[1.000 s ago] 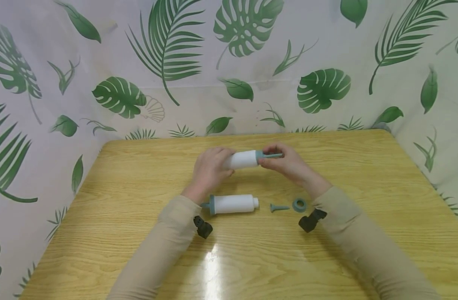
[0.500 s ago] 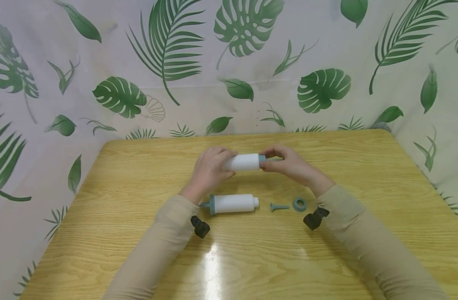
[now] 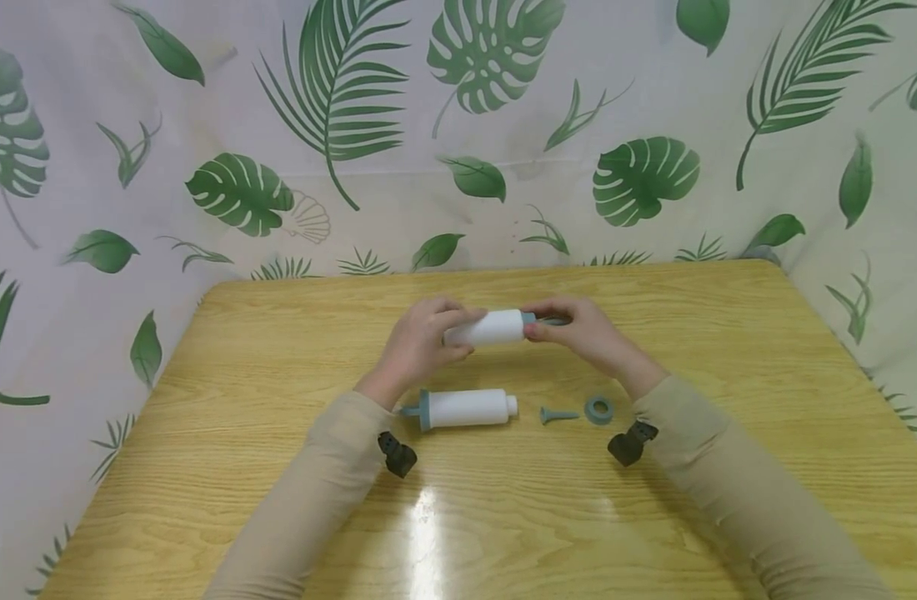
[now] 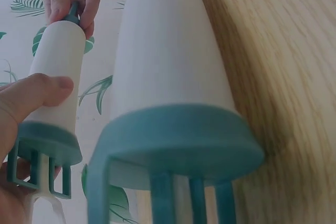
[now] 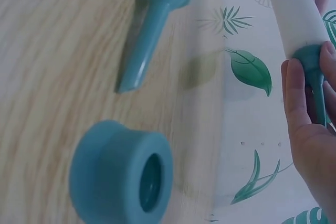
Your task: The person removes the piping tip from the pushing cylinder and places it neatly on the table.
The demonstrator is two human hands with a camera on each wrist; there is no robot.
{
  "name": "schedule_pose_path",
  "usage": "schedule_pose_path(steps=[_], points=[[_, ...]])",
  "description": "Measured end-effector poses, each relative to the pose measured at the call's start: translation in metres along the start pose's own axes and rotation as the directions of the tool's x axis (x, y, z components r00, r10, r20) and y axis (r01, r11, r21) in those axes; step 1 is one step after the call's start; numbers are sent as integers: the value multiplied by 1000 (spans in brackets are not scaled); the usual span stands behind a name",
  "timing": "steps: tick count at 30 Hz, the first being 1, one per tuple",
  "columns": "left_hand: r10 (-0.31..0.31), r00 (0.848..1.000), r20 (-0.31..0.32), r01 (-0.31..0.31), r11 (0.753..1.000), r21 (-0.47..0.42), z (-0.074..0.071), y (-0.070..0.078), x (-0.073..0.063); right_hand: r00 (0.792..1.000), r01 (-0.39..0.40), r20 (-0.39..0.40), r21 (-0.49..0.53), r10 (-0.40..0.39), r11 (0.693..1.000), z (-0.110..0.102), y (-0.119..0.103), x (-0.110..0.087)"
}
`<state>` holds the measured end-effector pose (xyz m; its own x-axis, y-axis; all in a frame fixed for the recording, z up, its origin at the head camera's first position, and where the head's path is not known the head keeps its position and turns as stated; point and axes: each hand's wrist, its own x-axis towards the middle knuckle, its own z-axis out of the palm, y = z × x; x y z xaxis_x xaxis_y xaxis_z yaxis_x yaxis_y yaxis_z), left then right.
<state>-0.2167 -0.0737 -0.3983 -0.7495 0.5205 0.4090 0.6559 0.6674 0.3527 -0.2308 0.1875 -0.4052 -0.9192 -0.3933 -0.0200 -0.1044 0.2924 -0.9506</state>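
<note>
My left hand (image 3: 421, 340) grips the white barrel of a piping syringe (image 3: 496, 327), held level above the table. In the left wrist view, its teal collar (image 4: 50, 140) has looped handles, with a pale plunger between them. At the syringe's other end, my right hand (image 3: 589, 333) pinches a teal nozzle ring (image 5: 308, 59) against the barrel. A thin teal nozzle (image 5: 318, 98) sticks out of that ring, partly hidden by the fingers. Nearer my body lies a second piping syringe (image 3: 469, 407), its white threaded tip bare.
Right of the second syringe, a loose teal nozzle (image 3: 559, 415) and a loose teal ring (image 3: 599, 410) lie on the wooden table (image 3: 503, 517). Behind the table hangs a leaf-printed cloth (image 3: 518, 200). Both wrists carry small black cameras.
The held syringe has come slightly lower and to the right. My right fingers have shifted their grip around the ring and cover more of the thin nozzle. The things on the table have not moved.
</note>
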Motion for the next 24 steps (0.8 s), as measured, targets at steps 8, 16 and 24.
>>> schedule_pose_path(steps=[8,16,24], points=[[-29,998,49,34,995,-94,-2,2,2,999,41,-29,-55,-42,998,-2,5,-2],[-68,990,122,86,984,-153,-5,2,5,994,95,-44,-69,-98,993,-2,6,-4],[-120,983,142,148,967,-205,-6,0,5,993,113,-25,-16,-113,993,-1,0,-2]])
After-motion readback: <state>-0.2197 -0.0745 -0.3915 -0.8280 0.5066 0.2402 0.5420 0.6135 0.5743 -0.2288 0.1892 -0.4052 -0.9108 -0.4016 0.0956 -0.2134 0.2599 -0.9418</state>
